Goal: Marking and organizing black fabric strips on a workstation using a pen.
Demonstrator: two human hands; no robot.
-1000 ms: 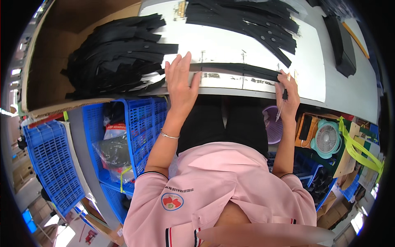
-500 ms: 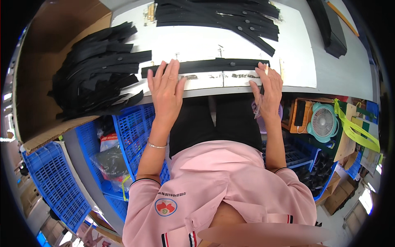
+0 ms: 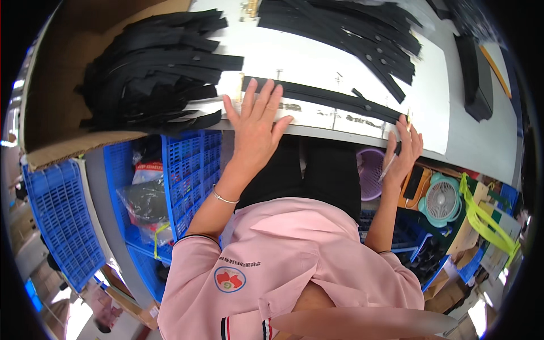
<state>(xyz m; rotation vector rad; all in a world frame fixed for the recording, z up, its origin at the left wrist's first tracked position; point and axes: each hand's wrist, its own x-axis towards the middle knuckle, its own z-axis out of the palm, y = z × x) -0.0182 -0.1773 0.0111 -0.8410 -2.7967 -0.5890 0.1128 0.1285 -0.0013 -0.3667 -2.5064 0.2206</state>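
A long black fabric strip (image 3: 320, 95) with a small round dark piece on it lies across the white board (image 3: 317, 56). My left hand (image 3: 256, 127) rests on the strip's left end, palm down and fingers spread. At the strip's right end, my right hand (image 3: 403, 152) touches it with its fingertips. A slim pen (image 3: 389, 164) with a clear barrel is tucked in that hand, partly hidden by the thumb. A short black piece (image 3: 357, 92) sticks up beside the strip's far edge. Dark marks and thin lines show on the board along the strip.
Left of the board, a heap of black strips (image 3: 153, 68) spills from a cardboard box (image 3: 56, 73). More black strips (image 3: 340, 34) lie at the far side. A black block-shaped object (image 3: 475, 79) stands at right. Below the table are blue crates (image 3: 192, 181), a purple basket (image 3: 371, 175) and a green fan (image 3: 442, 198).
The view has swung, so the table appears shifted and tilted. My left hand's fingers are more widely spread at the strip's left end; my right hand stays at its right end with the pen.
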